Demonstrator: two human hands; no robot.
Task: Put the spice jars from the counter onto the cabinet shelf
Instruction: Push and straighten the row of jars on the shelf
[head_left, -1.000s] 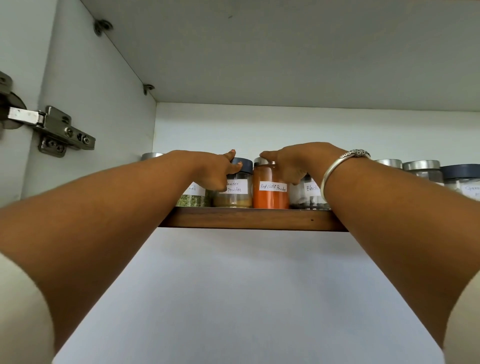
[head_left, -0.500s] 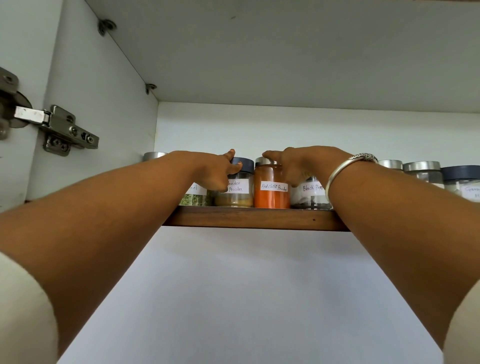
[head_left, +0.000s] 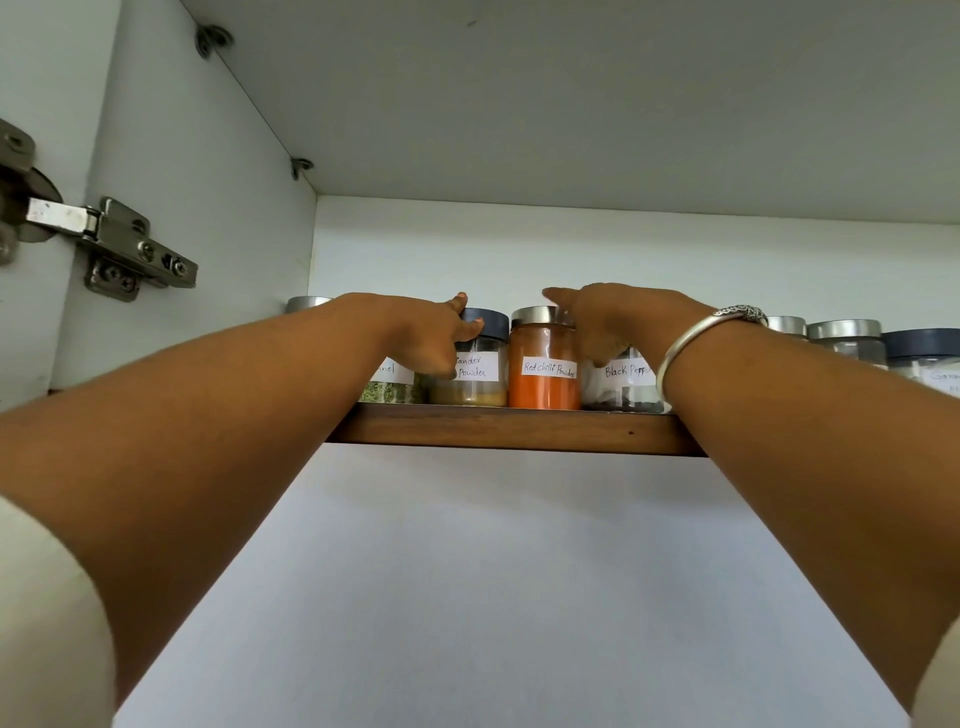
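Progress looks late, judging from the head view, the only one there is. A row of spice jars already stands along the wooden shelf (head_left: 519, 431) inside the cabinet, close to its front edge. The left hand (head_left: 436, 338) grips the coriander jar (head_left: 475, 374): thumb against its dark lid, forefinger stretched over the top, the other fingers curled in front of the glass. The right hand (head_left: 608, 322) holds the red chilli jar (head_left: 543, 371) just beside it, forefinger laid across the silver lid and the rest curled down at the jar's right side. Both jars stand upright with their bases on the shelf, so I judge them placed and merely being squared up. What seems left is to let go, and to fetch any jars that remain below.

Whether any remain cannot be told, since the counter lies outside the view. The left wrist covers most of the fennel jar (head_left: 392, 384), leaving only the end of its label and some green at the bottom. Behind it just a silver lid (head_left: 306, 304) shows. The right hand and its bangle (head_left: 691, 343) hide part of the black pepper jar (head_left: 623, 387). Further right, a dark-lidded jar (head_left: 922, 353) is cut by the frame's edge, its label unreadable. Shelf depth behind the row is hidden.
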